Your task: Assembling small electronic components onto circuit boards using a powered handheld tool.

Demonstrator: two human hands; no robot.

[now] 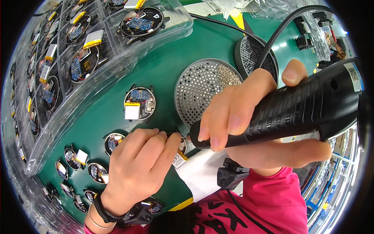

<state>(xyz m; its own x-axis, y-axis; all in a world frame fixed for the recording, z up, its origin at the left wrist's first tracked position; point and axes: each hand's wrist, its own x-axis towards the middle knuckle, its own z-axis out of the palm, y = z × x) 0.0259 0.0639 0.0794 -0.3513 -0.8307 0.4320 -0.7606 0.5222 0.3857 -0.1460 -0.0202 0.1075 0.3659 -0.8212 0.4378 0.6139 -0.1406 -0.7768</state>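
My right hand [239, 113] is wrapped round a black electric screwdriver [300, 103], held nearly level. Its tip points left, at a round watch housing [183, 146] that my left hand [142, 162] grips with curled fingers. Most of that housing is hidden behind the fingers; a silver battery with a yellow edge [180, 159] hangs out of it. Whether the bit touches a screw is too small to tell. Just beyond my left hand lies another watch housing [147, 110] with a blue circuit board and a white battery.
A grey perforated dish [194, 84] holds small silver screws, and a second dish [245, 58] holds dark ones. Clear plastic trays [113, 74] of housings fill the left. More housings [97, 171] lie on the green mat [214, 43]. A black cable [286, 23] arches at the far right.
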